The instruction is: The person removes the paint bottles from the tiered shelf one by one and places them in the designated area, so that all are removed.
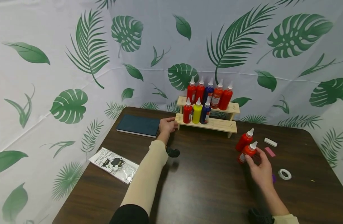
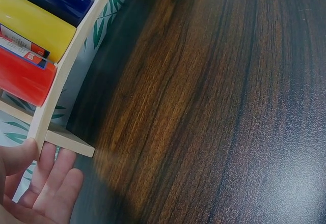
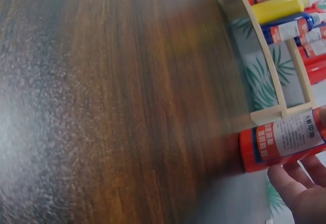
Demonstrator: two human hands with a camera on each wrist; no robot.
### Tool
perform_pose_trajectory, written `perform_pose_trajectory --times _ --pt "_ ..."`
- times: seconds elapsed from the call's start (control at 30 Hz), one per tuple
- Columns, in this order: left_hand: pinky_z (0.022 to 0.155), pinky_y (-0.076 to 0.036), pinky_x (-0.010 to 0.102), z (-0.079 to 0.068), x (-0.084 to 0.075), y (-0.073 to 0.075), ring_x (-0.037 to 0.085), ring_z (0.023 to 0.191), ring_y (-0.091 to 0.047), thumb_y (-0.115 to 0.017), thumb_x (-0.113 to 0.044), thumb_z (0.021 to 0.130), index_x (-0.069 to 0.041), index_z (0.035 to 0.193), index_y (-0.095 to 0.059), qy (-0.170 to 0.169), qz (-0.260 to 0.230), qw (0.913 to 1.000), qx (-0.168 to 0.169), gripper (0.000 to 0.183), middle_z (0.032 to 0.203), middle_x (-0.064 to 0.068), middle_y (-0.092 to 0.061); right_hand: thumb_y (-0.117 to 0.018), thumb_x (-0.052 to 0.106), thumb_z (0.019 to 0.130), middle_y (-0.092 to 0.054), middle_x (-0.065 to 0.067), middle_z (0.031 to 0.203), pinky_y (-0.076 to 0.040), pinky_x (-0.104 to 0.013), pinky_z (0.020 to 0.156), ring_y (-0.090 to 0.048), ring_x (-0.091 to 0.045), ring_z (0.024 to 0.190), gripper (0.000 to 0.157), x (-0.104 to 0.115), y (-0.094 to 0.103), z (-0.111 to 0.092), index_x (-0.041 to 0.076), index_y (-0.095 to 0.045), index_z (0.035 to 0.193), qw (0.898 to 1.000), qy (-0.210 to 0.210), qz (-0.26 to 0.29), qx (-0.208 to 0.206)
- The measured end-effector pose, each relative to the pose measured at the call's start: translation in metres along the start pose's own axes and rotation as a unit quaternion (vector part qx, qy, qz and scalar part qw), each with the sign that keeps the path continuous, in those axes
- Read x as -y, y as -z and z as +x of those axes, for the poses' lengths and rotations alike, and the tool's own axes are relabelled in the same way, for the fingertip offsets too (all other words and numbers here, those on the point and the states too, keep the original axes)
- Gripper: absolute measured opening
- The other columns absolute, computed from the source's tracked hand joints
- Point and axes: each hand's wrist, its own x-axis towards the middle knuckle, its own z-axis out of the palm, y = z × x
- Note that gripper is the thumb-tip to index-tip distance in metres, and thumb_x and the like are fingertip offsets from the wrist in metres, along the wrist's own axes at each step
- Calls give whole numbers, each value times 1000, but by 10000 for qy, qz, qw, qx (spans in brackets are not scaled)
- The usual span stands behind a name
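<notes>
A two-tier wooden rack (image 1: 220, 125) stands at the back of the table. My left hand (image 1: 168, 125) pinches the left end of its lower shelf, thumb above and fingers beneath in the left wrist view. On that shelf stand a red bottle (image 1: 187, 112), a yellow bottle (image 1: 197, 113) and a dark blue bottle (image 1: 205, 114), all with white nozzles. My right hand (image 1: 261, 169) grips an orange-red squeeze bottle (image 3: 293, 138) right of the rack; whether its base touches the table I cannot tell. Just behind it stands another red bottle (image 1: 243, 141).
Several red and blue bottles (image 1: 216, 97) line the upper shelf. A dark notebook (image 1: 137, 125) and a packaged sheet with cat pictures (image 1: 115, 164) lie at left. Right of my right hand are a white block (image 1: 270, 142), a pink piece (image 1: 269, 151) and a white tape roll (image 1: 284, 174).
</notes>
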Motion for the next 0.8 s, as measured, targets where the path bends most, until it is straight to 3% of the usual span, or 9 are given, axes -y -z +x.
perform_pose_trajectory --times 0.33,0.5,0.6,0.7,0.8 --pt "66 -58 32 1 1 -1 15 72 -72 -71 -11 86 -13 109 -74 5 -22 10000 -11 24 88 7 -74 -61 16 94 -50 -22 134 -39 -56 99 -48 -39 123 54 19 10 0 3 -40 142 9998 -183 44 2" --pt "65 -58 32 2 2 -1 15 72 -72 -71 -12 86 -14 110 -74 57 28 10000 -40 24 88 7 -74 -63 15 92 -54 -12 133 -47 -30 96 -51 -25 123 53 37 18 3 12 -44 142 9994 -206 70 -263" --pt "65 -58 32 2 1 -1 15 72 -72 -71 -13 86 -14 109 -74 25 18 10000 -39 24 88 7 -75 -65 13 91 -55 -10 134 -45 -16 93 -53 -15 122 52 52 25 5 15 -47 141 9983 53 234 -539" --pt "65 -58 32 1 0 -2 16 74 -72 -71 -12 86 -14 109 -74 6 -21 10000 -21 24 87 7 -74 -65 11 91 -55 -10 134 -44 -14 93 -52 -9 120 52 69 29 7 16 -49 139 9950 568 265 -779" --pt "65 -58 32 3 1 -1 17 74 -72 -71 -12 86 -14 109 -74 46 -20 10000 -19 24 87 7 -74 -66 10 90 -55 -8 132 -46 -19 94 -52 -11 120 51 88 28 12 16 -51 138 9905 1105 136 -810"
